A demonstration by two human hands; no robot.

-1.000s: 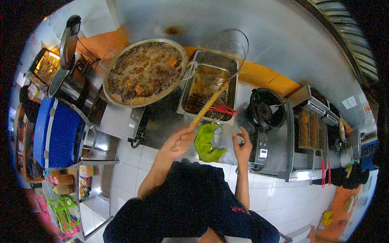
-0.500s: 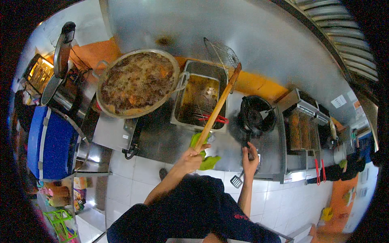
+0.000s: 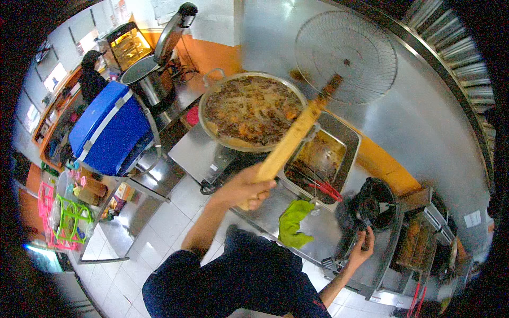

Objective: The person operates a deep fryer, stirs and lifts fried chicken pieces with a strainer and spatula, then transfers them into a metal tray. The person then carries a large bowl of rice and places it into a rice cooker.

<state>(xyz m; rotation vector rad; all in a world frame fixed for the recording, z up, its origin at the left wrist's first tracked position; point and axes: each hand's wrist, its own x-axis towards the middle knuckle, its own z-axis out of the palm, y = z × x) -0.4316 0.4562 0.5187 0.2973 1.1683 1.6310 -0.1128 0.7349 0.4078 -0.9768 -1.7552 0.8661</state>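
My left hand (image 3: 246, 188) is wrapped round the wooden handle (image 3: 289, 143) of a wire skimmer (image 3: 347, 55). Its wide round mesh is raised up by the metal wall and looks bare. Behind the handle stands a large pan (image 3: 254, 114) of bubbling oil full of browned food pieces. Low at the counter's front, my right hand (image 3: 363, 249) has its fingers pinched at the dark handle of a slotted turner (image 3: 331, 265); the hand partly hides that handle. Just beyond its fingertips sits a black pan (image 3: 375, 206).
Right of the oil pan is a steel tray (image 3: 344, 151) holding red-handled tongs (image 3: 326, 190). A green cloth (image 3: 294, 225) lies on the counter's front edge. At left are a blue box (image 3: 111, 130) and a tall pot (image 3: 151, 82). A fryer (image 3: 419, 238) stands at right.
The view has swung left. The skimmer's mesh, earlier seen nearly edge-on, is now face-on and closer, with its handle angled up to the right. My right hand stays by the black pan.
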